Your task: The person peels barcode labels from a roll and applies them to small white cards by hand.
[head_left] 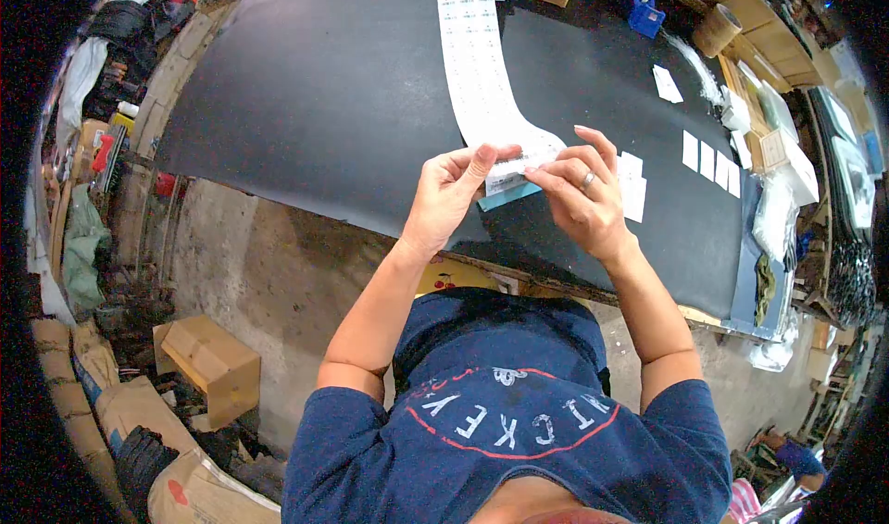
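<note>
A long white strip of printed labels [477,61] runs from a roll at the table's far edge down to my hands. My left hand [449,195] pinches the near end of the strip between thumb and fingers. My right hand [585,191], with a ring on one finger, has its thumb and forefinger closed at the strip's edge beside the left hand. Whether a single label is between those fingertips is too small to tell. A teal piece [509,198] shows just below the strip's end. White cards [632,189] lie partly behind my right hand.
The black tabletop [324,89] carries several white cards [707,163] at the right and another card [666,84] farther back. A blue tape dispenser [645,10] is near the far edge. A cardboard box [211,367] stands on the floor at left.
</note>
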Demonstrator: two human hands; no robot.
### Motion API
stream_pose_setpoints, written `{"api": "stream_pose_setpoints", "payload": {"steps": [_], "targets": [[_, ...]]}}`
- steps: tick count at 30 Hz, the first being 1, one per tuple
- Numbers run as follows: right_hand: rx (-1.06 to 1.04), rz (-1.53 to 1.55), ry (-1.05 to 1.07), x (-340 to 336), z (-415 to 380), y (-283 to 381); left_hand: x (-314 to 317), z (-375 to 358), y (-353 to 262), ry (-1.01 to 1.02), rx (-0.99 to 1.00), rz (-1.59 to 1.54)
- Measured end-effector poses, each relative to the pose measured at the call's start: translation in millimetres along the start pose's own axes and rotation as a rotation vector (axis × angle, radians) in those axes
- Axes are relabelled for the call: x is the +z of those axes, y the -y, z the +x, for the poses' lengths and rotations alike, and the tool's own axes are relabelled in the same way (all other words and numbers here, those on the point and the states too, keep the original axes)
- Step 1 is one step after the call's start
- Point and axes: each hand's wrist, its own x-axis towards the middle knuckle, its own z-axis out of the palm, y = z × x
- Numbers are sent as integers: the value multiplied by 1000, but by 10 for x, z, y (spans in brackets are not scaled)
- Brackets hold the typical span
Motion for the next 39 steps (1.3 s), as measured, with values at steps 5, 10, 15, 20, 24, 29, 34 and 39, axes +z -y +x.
{"api": "stream_pose_setpoints", "payload": {"steps": [5, 10, 15, 20, 24, 29, 34, 39], "targets": [[-8, 8, -3, -3, -57, -4, -2, 7, -6, -46, -18, 28], [-14, -9, 11, 16, -100, 3, -35, 9, 6, -48, -23, -12], [-82, -49, 5, -4, -148, 27, -60, 9, 20, -87, -67, 14], [-127, -71, 31, -67, -215, 79, -56, 15, -4, -132, -118, -34], [-167, -98, 29, -99, -261, 105, -83, 34, 71, -131, -123, -9], [-141, -112, 17, -175, -285, 126, -85, 55, 18, -176, -143, 19], [88, 37, 88, -495, -83, -119, -205, 45, 92, -195, -121, 336], [630, 281, 345, -1213, -120, -1263, -327, -82, 265, -290, -88, 298]]}}
